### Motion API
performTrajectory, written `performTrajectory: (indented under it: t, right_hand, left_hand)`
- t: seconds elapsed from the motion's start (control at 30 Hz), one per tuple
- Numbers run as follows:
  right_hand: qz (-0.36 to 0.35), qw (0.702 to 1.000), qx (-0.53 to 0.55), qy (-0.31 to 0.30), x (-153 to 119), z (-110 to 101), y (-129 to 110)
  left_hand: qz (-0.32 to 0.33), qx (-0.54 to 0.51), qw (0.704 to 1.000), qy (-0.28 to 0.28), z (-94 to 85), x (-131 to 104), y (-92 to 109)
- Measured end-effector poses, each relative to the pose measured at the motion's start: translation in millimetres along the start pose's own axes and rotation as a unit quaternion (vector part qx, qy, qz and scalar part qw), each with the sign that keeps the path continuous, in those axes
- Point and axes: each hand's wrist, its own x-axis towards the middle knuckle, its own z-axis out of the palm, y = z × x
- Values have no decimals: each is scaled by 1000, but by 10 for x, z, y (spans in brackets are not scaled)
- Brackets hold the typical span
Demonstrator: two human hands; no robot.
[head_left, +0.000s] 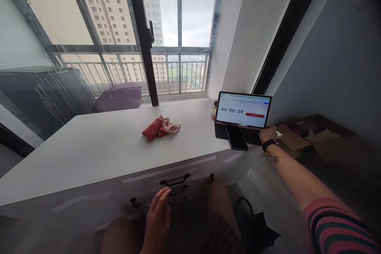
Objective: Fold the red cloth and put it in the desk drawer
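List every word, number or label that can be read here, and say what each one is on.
"00:00:00" – large timer digits on the tablet screen, which the right hand touches at its lower right corner.
Red button on the tablet screen: white lettering, too small to read.
Top bar and small line under the digits: too blurred to read.
Red patterned cloth on the table: pale marks, not legible.

A red patterned cloth [160, 127] lies on the white desk [98, 151], the tablet [243, 110] shows black digits and a red button, and the sleeve [339, 226] is pink with dark stripes.
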Motion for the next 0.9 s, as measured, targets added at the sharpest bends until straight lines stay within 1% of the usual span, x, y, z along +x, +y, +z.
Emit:
performTrajectory:
  t: [0.07, 0.1, 0.13, 0.17, 0.2, 0.23, 0.27, 0.3, 0.37, 0.47, 0.6, 0.7, 0.8, 0.9]
  right_hand:
    - [3, 1000, -1, -2, -4, -4, -12]
    - [5, 1000, -1, -4, -1, -4, -15]
    - [6, 1000, 0, -5, 4, -3, -16]
    - [7, 1000, 0, -7, 10, -1, -15]
    - [7, 1000, 1, -8, 16, 2, -13]
    - [7, 1000, 1, -9, 21, 5, -11]
    - [7, 1000, 1, -8, 24, 7, -10]
    - [7, 1000, 1, -7, 26, 10, -9]
    - [9, 1000, 0, -3, 24, 13, -12]
    - [12, 1000, -2, 3, 17, 12, -21]
    - [15, 1000, -5, 6, 5, 2, -35]
    - [14, 1000, -1, 4, -6, -8, -41]
    - [13, 1000, 6, 2, -11, -14, -39]
    - [11, 1000, 11, -2, -4, -13, -29]
  left_hand:
    - [2, 52, 998, 41, -187, 554, -204]
    - [-10, 82, 996, 43, -269, 853, -304]
    - [-24, 110, 993, 25, -327, 1147, -404]
    - [-26, 135, 990, -9, -354, 1419, -505]
    - [-49, 164, 985, -37, -349, 1655, -605]
    - [-82, 189, 976, -78, -319, 1846, -703]
    - [-111, 208, 964, -121, -273, 1991, -795]
    - [-127, 219, 955, -154, -221, 2092, -878]
    - [-136, 229, 943, -198, -140, 2189, -1003]
    - [-122, 249, 939, -204, -134, 2207, -1064]
    - [-131, 292, 929, -186, -244, 2178, -989]
    - [-141, 304, 927, -168, -311, 2097, -943]
    - [-151, 281, 936, -148, -366, 1957, -956]
    - [-166, 218, 956, -100, -425, 1817, -1016]
